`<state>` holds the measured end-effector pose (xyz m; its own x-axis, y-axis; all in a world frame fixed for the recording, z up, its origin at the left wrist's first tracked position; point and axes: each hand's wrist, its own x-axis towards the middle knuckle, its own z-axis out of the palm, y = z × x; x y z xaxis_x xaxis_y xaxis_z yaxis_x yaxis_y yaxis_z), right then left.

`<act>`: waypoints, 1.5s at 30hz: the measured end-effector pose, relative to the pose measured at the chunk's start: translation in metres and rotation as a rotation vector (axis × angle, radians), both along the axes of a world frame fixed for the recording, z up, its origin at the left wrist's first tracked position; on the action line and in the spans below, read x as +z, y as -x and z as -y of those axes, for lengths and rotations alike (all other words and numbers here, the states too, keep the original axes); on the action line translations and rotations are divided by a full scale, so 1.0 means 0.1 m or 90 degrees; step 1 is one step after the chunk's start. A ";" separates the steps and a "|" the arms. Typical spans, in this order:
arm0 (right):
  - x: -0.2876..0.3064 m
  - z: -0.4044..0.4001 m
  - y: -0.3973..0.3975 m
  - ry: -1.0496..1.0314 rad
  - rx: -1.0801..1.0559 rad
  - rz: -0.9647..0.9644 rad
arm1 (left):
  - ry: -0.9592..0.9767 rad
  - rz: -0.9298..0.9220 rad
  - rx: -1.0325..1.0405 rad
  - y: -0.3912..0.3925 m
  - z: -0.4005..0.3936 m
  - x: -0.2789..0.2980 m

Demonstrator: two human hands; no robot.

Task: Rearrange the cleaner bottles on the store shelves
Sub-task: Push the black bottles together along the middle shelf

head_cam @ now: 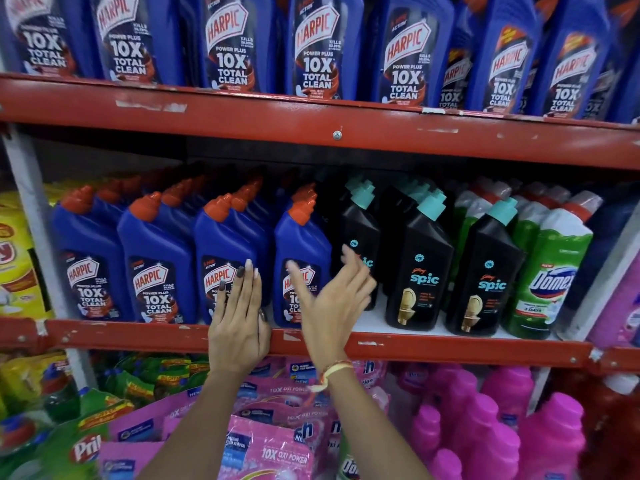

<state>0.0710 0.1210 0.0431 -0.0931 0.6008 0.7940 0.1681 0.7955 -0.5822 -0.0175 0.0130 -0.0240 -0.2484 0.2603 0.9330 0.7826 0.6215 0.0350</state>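
On the middle shelf [433, 348] stand rows of blue Harpic bottles [159, 258] with orange caps, then black Spic bottles [420, 268] with teal caps. My left hand [239, 323] lies flat against the front of the third blue Harpic bottle [221, 251], fingers straight and together. My right hand [332, 299] hovers open and blurred in front of the fourth blue Harpic bottle [298, 247] and the leftmost black Spic bottle [360, 233], holding nothing. A gap separates the third and fourth Harpic bottles.
Green Domex bottles [550, 271] stand right of the Spic ones. Larger Harpic bottles [318, 46] fill the upper shelf. Below are pink pouches [273, 445], pink bottles [485, 420] and green packs [79, 441]. Yellow packs [17, 258] sit at far left behind a white upright [31, 209].
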 end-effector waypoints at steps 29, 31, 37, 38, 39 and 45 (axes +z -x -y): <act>0.08 -1.86 -1.54 0.229 -0.125 -0.044 | 0.007 -0.017 0.027 0.04 -0.04 -0.06; 0.10 -1.79 -1.56 0.220 -0.137 -0.058 | 0.002 -0.021 0.024 0.04 -0.05 -0.06; 0.27 -1.44 -1.58 0.201 -0.140 -0.091 | 0.003 -0.018 0.028 0.06 -0.04 -0.07; 0.29 -1.37 -1.56 0.204 -0.133 -0.094 | 0.002 -0.016 0.028 0.05 -0.05 -0.07; 0.31 -1.28 -1.53 0.207 -0.124 -0.095 | 0.002 -0.013 0.027 0.05 -0.05 -0.07; 0.31 -0.80 -1.18 0.186 -0.062 -0.073 | 0.010 -0.001 0.028 0.03 -0.03 -0.05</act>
